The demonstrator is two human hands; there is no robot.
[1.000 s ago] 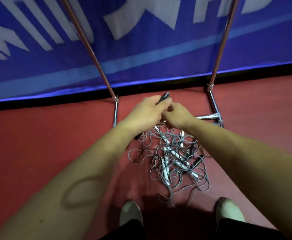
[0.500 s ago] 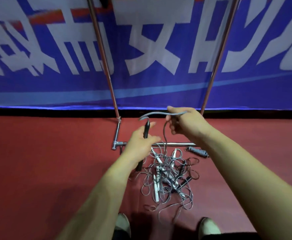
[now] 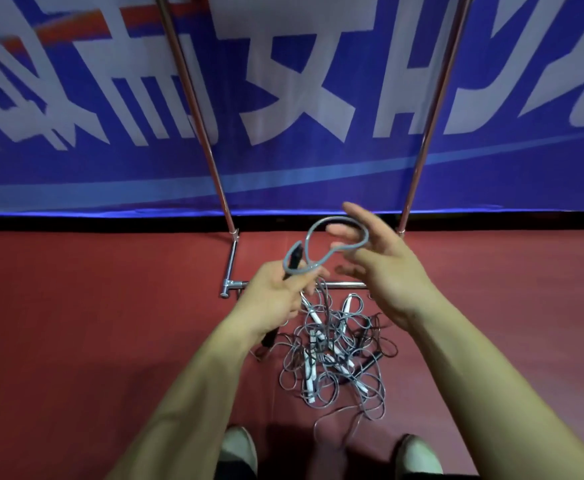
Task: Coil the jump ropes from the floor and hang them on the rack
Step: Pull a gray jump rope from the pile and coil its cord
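My left hand [image 3: 276,292] grips the black handle of a grey jump rope [image 3: 313,237] upright, thumb pressing the cord against it. The cord forms a small loop that runs over the spread fingers of my right hand [image 3: 384,265], which is held just right of the left hand. Below both hands a tangled pile of jump ropes [image 3: 335,358] with white and black handles lies on the red floor. The chrome rack [image 3: 197,109] stands behind the pile, its two uprights rising out of view and its base bar partly hidden by my hands.
A blue banner [image 3: 318,168] with large white characters covers the wall behind the rack. My two shoes [image 3: 238,448] stand at the bottom edge, close to the pile. Red floor [image 3: 75,341] spreads to both sides.
The rope's first loop has formed: my right hand has opened and swung the cord round towards the handle. My left hand has lifted the handle a little higher above the pile.
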